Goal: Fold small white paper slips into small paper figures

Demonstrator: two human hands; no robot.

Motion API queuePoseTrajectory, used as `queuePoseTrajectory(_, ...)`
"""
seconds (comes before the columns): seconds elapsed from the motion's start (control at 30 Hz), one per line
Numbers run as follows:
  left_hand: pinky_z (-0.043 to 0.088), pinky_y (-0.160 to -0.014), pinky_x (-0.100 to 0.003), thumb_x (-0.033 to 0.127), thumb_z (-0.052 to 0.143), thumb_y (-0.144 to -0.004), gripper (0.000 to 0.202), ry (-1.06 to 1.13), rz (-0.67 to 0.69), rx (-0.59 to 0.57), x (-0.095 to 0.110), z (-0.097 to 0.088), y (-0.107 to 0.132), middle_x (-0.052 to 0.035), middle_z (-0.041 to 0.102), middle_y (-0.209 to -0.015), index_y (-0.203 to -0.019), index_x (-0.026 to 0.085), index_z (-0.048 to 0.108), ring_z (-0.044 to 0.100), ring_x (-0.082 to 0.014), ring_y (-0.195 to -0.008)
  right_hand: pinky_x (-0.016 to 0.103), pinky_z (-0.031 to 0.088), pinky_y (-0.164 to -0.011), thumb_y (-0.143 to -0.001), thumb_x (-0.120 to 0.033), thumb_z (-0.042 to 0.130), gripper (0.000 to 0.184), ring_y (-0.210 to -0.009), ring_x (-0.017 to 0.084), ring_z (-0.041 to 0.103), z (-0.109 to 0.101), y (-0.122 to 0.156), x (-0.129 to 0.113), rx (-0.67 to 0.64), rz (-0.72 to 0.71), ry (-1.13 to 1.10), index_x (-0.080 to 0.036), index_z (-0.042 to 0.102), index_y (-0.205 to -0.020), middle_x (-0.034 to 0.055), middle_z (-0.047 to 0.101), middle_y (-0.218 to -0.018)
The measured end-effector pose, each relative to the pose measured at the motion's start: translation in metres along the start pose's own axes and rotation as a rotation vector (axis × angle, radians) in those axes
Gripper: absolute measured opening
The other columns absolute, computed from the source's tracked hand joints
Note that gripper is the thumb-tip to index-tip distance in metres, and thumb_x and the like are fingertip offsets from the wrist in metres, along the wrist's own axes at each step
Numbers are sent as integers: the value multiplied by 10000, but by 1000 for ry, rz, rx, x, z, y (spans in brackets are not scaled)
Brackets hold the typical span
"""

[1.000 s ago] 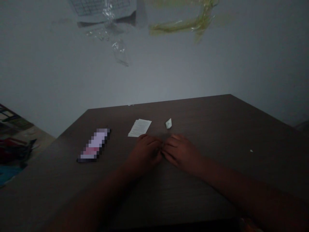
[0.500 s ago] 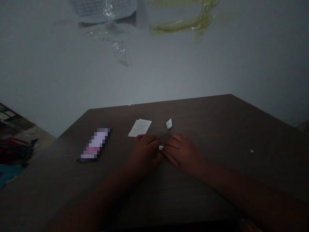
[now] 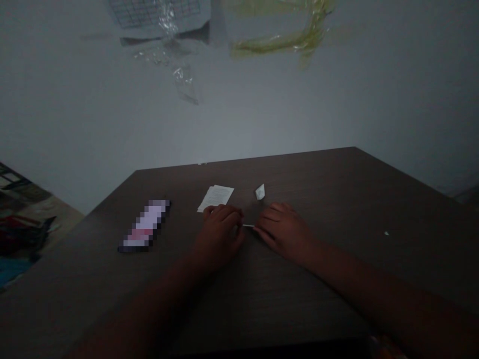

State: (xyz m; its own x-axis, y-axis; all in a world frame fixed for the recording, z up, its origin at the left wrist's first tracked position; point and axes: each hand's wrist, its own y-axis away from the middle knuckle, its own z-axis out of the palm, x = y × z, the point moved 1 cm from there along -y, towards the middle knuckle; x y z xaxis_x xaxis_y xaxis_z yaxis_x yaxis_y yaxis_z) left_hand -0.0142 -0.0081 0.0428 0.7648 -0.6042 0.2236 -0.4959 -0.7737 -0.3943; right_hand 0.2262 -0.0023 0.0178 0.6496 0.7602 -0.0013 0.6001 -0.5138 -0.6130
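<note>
Both my hands rest knuckles-up on the dark wooden table, fingertips facing each other. My left hand and my right hand have curled fingers and pinch the two ends of a thin white strip of paper that shows between them. A flat white paper slip lies just beyond my left hand. A small folded white paper piece sits beyond the gap between my hands.
A pixelated phone-shaped object lies on the table to the left. A tiny white scrap sits on the right. A grey wall with taped plastic rises behind. Clutter lies on the floor at the far left.
My hands have drawn slightly apart, and the white strip, hidden a second ago, now shows between the fingertips.
</note>
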Motion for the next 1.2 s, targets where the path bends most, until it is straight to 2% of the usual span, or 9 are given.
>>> queuePoseTrajectory(0.13, 546, -1141, -566, 80, 695, -998, 184, 6, 32, 6, 13, 6, 2, -84, 872, -1243, -1062, 241, 756, 798, -321, -1204, 421, 471, -822, -1147, -204, 767, 167, -912, 260, 665, 3, 0, -5, 3, -46, -21, -218, 807, -985, 50, 786, -922)
queuePoseTrajectory(0.27, 540, -1106, -556, 91, 707, -983, 170, 17, 46, -30, 16, 9, 2, -83, 875, -1228, -1050, 243, 744, 792, -330, -1189, 426, 465, -816, -1134, -196, 770, 125, -921, 265, 657, 5, 1, -8, 5, -91, -47, -213, 806, -1016, 53, 781, -933)
queuePoseTrajectory(0.5, 522, -1088, -543, 123, 692, -1005, 141, 8, 45, -39, 17, 3, 2, -86, 868, -1216, -1078, 239, 725, 785, -323, -1178, 414, 461, -824, -1152, -178, 736, 180, -896, 248, 650, 1, 0, -11, 55, -56, -58, -215, 790, -984, 46, 773, -917)
queuePoseTrajectory(0.7, 525, -1074, -529, 121, 696, -1013, 125, -14, 49, -43, 21, 1, 2, -76, 864, -1184, -1018, 242, 731, 784, -313, -1155, 417, 449, -828, -1176, -197, 712, 213, -890, 242, 639, -3, -1, -13, 77, -59, -51, -224, 784, -977, 33, 773, -909)
queuePoseTrajectory(0.83, 526, -1080, -521, 126, 716, -980, 130, -9, 2, -10, 13, 1, 1, -76, 862, -1206, -1012, 249, 739, 785, -314, -1176, 432, 453, -849, -1172, -175, 707, 227, -900, 247, 656, -7, 0, -10, 103, -64, -40, -223, 777, -961, 45, 794, -932)
queuePoseTrajectory(0.97, 520, -1085, -512, 102, 697, -940, 142, -5, -78, 57, -7, 1, -1, -72, 852, -1204, -938, 243, 683, 786, -309, -1198, 444, 461, -870, -1187, -193, 698, 212, -941, 267, 694, -12, 0, 2, 99, -25, -34, -227, 802, -1006, 64, 822, -984)
queuePoseTrajectory(1.07, 530, -1050, -481, 140, 721, -928, 128, -8, -126, 95, -23, -1, -3, -57, 858, -1172, -912, 252, 660, 790, -307, -1185, 446, 459, -869, -1196, -209, 690, 224, -963, 279, 707, -13, -1, 10, 87, 6, -18, -221, 808, -1006, 73, 824, -984)
queuePoseTrajectory(1.2, 535, -1052, -467, 148, 724, -965, 114, -3, -88, 145, -25, -3, -3, -55, 852, -1169, -967, 257, 690, 790, -301, -1172, 447, 459, -883, -1190, -218, 712, 220, -982, 283, 709, -9, -1, 14, 68, 33, -8, -217, 810, -992, 71, 824, -977)
